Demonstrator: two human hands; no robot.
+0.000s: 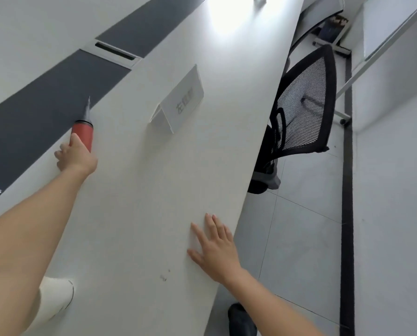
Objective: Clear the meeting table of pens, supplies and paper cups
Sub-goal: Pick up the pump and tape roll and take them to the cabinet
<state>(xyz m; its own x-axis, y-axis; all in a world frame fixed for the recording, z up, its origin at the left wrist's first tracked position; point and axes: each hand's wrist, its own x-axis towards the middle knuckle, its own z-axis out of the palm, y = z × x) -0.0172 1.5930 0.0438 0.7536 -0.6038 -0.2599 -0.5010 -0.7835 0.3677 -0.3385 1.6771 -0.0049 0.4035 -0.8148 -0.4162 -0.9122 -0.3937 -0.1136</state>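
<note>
My left hand (75,155) reaches far across the white meeting table (139,202) and is closed around a red cylinder with a grey pointed tip (83,133), which looks like a pen or marker, at the edge of the table's dark centre strip. My right hand (213,248) lies flat and open on the table near its right edge, holding nothing. A white paper cup (56,295) stands near the front, partly hidden behind my left forearm.
A white folded name card (179,103) stands in the middle of the table. A cable slot (114,52) sits in the dark strip (32,117). A black mesh chair (299,105) is pushed against the table's right side. A dark shoe (241,320) is on the tiled floor.
</note>
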